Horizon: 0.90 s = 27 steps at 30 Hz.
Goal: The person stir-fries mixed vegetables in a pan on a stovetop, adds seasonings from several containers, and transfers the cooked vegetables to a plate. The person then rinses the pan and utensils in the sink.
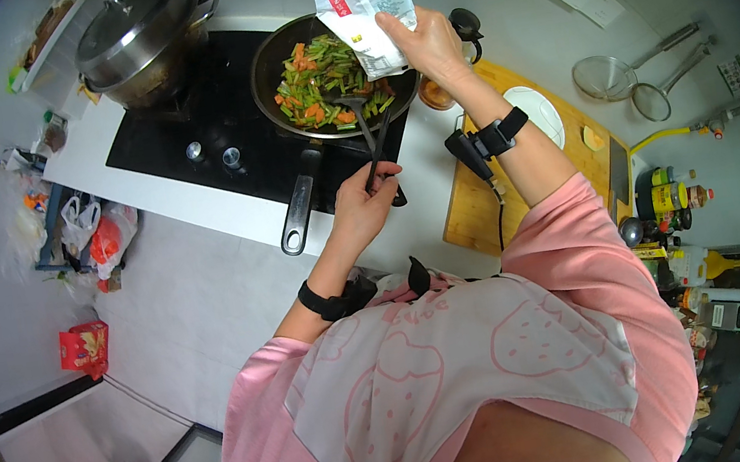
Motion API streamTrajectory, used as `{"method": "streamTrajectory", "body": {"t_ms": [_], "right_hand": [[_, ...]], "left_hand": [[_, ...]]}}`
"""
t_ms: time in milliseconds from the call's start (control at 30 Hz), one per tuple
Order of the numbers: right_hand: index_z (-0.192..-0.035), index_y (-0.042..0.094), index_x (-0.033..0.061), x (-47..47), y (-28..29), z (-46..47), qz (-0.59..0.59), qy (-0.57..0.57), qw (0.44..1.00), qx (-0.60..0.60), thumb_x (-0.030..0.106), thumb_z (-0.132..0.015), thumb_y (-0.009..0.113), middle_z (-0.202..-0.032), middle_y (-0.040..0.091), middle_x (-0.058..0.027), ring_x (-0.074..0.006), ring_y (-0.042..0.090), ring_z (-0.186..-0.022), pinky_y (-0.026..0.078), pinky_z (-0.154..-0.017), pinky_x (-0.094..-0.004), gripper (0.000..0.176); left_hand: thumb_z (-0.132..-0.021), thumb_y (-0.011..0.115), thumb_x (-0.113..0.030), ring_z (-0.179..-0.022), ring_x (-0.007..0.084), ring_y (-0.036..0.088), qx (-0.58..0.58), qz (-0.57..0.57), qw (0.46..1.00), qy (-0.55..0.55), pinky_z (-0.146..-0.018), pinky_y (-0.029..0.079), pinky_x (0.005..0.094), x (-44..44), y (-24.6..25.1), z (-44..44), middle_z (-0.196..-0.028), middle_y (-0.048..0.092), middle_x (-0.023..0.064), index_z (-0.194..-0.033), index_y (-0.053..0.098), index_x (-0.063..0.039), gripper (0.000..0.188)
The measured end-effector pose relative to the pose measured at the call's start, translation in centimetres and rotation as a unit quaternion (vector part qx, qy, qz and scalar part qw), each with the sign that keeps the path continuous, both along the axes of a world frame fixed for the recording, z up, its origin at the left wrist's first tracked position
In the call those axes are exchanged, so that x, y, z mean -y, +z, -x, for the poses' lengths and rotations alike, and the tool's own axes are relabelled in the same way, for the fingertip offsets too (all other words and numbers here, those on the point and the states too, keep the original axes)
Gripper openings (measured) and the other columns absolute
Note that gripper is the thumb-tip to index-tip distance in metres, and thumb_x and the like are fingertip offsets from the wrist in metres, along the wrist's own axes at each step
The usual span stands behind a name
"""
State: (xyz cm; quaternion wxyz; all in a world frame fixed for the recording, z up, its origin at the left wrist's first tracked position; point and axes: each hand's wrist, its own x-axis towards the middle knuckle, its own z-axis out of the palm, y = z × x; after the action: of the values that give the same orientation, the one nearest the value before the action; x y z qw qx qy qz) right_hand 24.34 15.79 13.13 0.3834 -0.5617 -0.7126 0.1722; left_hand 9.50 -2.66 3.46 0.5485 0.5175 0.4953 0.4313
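Note:
My right hand point(432, 46) grips a white plastic pouch point(372, 30) with a red label, raised and tilted over the right side of the wok point(265, 107). Cut green stalks and orange carrot pieces point(316, 85) fill the pan's middle. Among them rests the dark head of a spatula point(350, 100), its handle running toward my left hand point(366, 203). That hand has its fingers closed around a thin black stick-like utensil point(383, 136), which crosses the spatula handle. Whether the fingers also hold the spatula is hard to see. The wok's long handle point(300, 216) juts over the counter's front edge.
A lidded steel pot point(135, 51) stands on the black cooktop point(203, 123), left of the wok. To the right are a wooden cutting board point(467, 209), a white plate point(536, 116) and a jar point(435, 93). Strainers point(605, 77) hang on the wall; bottles point(670, 197) line the right side.

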Motion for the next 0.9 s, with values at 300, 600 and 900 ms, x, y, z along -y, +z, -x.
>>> {"method": "streamTrajectory", "body": {"t_ms": [300, 600, 900], "right_hand": [[-0.109, 0.066, -0.0031, 3.8, 0.2, -4.8, 0.055, 0.068, 0.814, -0.574, 0.024, -0.093, 0.066, -0.099, 0.071, -0.0090, -0.0140, 0.068, -0.086, 0.054, -0.076, -0.0279, 0.032], [-0.111, 0.066, -0.0009, 13.4, 1.1, -18.7, 0.055, 0.104, 0.826, -0.551, 0.022, -0.091, 0.068, -0.097, 0.070, -0.0060, -0.0097, 0.064, -0.087, 0.052, -0.075, -0.0278, 0.031], [-0.100, 0.067, 0.0007, 34.1, 1.2, -51.9, -0.233, -0.278, 0.841, -0.401, 0.020, -0.092, 0.066, -0.090, 0.071, -0.0065, -0.0122, 0.067, -0.075, 0.054, -0.067, -0.0292, 0.021]], "left_hand": [[-0.096, 0.060, -0.013, -0.064, 0.0053, 0.050, 0.034, -0.128, 0.985, 0.112, -0.059, 0.041, 0.0203, 2.2, 6.4, 1.5, -0.073, 0.055, -0.0033, -0.114, 0.064, -0.001, 0.022], [-0.097, 0.059, -0.018, -0.047, -0.0007, 0.031, 0.075, -0.056, 0.994, -0.047, -0.042, 0.020, 0.0181, 4.0, 8.0, -12.0, -0.073, 0.061, 0.0030, -0.116, 0.062, -0.003, 0.023], [-0.099, 0.057, -0.018, -0.048, 0.0006, 0.035, 0.056, -0.003, 0.956, -0.287, -0.043, 0.024, 0.0175, 7.5, 5.4, -30.8, -0.073, 0.058, 0.0020, -0.114, 0.061, 0.000, 0.023]]}}
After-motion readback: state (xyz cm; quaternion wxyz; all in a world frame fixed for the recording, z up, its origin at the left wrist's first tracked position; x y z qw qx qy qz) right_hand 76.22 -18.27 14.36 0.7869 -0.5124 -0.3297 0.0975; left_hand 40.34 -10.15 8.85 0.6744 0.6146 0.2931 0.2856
